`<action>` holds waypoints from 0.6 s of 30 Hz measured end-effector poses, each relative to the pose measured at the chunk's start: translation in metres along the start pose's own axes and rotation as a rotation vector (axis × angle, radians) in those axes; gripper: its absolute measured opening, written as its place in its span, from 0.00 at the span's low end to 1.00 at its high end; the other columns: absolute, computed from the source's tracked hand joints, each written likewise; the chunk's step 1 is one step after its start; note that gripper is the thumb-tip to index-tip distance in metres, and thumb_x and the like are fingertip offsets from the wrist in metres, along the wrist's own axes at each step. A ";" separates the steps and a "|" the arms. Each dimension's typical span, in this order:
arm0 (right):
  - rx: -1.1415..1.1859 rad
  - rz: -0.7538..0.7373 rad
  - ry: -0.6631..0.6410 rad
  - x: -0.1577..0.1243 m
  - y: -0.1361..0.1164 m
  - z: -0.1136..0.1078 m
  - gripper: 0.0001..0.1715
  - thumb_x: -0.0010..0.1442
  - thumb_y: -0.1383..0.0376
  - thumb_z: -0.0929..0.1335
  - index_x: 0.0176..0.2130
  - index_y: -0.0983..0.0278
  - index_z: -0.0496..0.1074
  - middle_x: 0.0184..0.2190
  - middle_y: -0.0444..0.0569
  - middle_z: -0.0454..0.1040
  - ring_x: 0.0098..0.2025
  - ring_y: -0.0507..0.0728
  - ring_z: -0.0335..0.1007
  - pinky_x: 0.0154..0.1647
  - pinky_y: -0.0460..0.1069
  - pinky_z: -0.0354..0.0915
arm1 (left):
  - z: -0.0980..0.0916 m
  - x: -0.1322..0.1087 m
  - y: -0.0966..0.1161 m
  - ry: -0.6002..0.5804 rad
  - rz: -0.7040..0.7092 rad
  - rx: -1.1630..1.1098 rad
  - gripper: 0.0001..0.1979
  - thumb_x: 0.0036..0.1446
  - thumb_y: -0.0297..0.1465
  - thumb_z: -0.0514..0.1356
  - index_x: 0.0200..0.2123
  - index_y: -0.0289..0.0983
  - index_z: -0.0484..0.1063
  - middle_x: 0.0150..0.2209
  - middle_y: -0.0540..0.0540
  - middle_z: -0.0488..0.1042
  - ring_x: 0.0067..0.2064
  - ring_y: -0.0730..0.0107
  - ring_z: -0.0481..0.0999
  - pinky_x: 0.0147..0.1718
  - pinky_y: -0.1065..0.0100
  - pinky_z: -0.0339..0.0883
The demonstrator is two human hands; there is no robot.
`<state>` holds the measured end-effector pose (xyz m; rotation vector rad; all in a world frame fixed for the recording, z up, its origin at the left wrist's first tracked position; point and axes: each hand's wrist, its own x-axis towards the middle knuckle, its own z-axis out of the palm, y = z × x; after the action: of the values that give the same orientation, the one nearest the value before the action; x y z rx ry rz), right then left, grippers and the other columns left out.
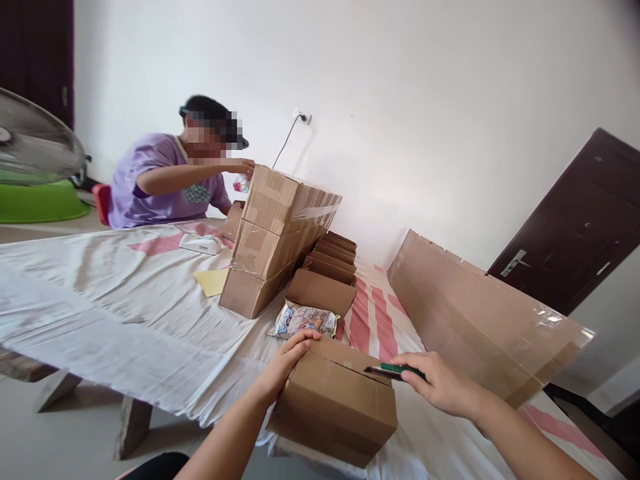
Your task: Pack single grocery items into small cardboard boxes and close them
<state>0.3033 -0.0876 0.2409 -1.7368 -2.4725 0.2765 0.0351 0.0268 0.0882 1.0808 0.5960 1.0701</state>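
A brown cardboard box (340, 403) sits at the near edge of the cloth-covered table, a seam running across its top. My left hand (286, 363) rests on the box's left side and upper edge, fingers over the far corner. In my right hand (440, 381) is a green utility knife (404, 371), its blade pointing left at the seam near the box's right end. Whether the blade has gone into the cardboard I cannot tell. Just beyond the box lies a printed plastic packet (307, 321), beside an open carton flap (320, 291).
Stacked taped cartons (265, 243) form a wall left of a row of open boxes (333, 257). A large cardboard sheet (480, 300) stands at right. Across the table sits a person (160, 177) holding a small packet. A yellow paper (211, 282) and fan (37, 140) are left.
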 end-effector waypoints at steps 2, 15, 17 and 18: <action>0.021 -0.014 0.035 0.011 -0.011 0.002 0.18 0.66 0.63 0.60 0.51 0.56 0.73 0.44 0.47 0.80 0.43 0.59 0.76 0.44 0.51 0.67 | 0.000 0.000 -0.001 0.009 0.010 0.013 0.18 0.49 0.46 0.60 0.40 0.41 0.71 0.36 0.51 0.74 0.35 0.66 0.70 0.34 0.69 0.62; 0.130 -0.104 -0.036 0.069 -0.039 0.030 0.19 0.63 0.65 0.62 0.52 0.57 0.74 0.46 0.46 0.80 0.46 0.59 0.76 0.47 0.51 0.68 | 0.000 0.000 0.001 0.029 0.048 0.083 0.18 0.50 0.46 0.59 0.40 0.41 0.73 0.40 0.50 0.76 0.40 0.61 0.72 0.36 0.67 0.64; 0.130 -0.100 -0.084 0.063 -0.032 0.020 0.19 0.63 0.65 0.62 0.51 0.56 0.75 0.46 0.45 0.80 0.46 0.58 0.76 0.47 0.51 0.67 | -0.001 0.000 0.000 0.037 0.054 0.086 0.17 0.50 0.45 0.59 0.39 0.41 0.73 0.41 0.50 0.75 0.41 0.61 0.72 0.38 0.67 0.64; 0.120 -0.092 -0.104 0.057 -0.028 0.015 0.19 0.62 0.65 0.63 0.50 0.56 0.75 0.46 0.45 0.80 0.46 0.58 0.76 0.47 0.51 0.67 | -0.001 0.000 0.000 0.041 0.055 0.088 0.17 0.50 0.45 0.59 0.39 0.41 0.73 0.41 0.50 0.75 0.42 0.61 0.72 0.39 0.67 0.64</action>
<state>0.2547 -0.0443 0.2313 -1.5954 -2.5398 0.5075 0.0343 0.0268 0.0876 1.1600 0.6542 1.1244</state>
